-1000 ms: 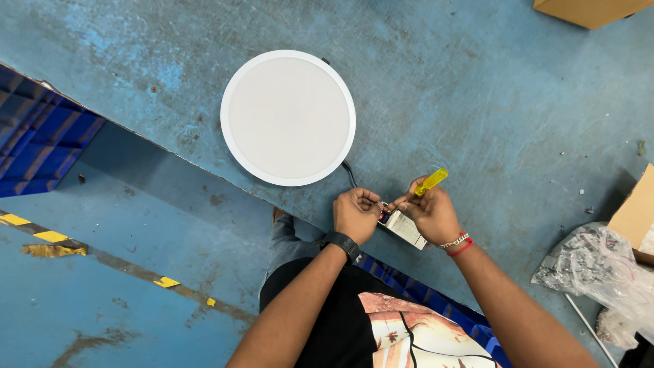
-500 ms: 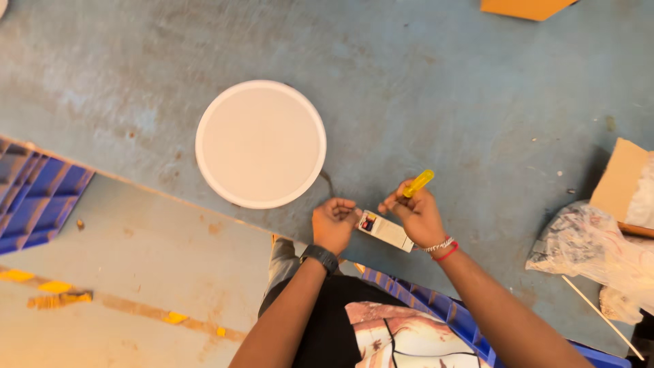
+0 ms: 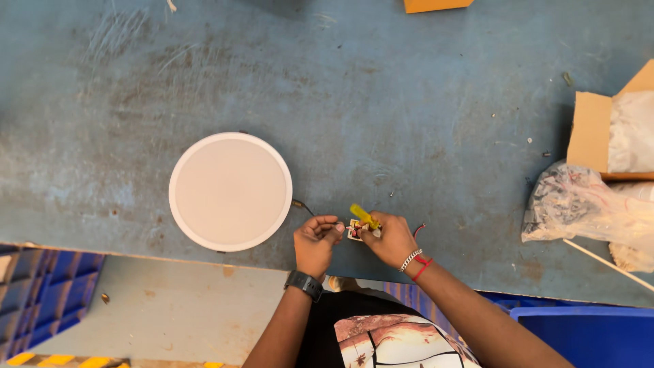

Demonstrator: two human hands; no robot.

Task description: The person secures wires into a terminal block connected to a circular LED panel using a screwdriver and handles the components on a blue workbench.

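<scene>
Scuffed blue worktable (image 3: pixel 409 102), pale concrete floor (image 3: pixel 184 307)

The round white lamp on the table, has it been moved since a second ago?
Cannot tell. The round white lamp lies flat on the blue table. The head camera shifted, and no fixed mark near the lamp shows clearly in both pictures.

An open brown carton (image 3: pixel 594 133) stands at the right edge, holding a white bag (image 3: pixel 632 133). Below it lies a crumpled clear bag (image 3: pixel 579 204). Another brown box (image 3: pixel 436 5) pokes in at top centre.
</scene>
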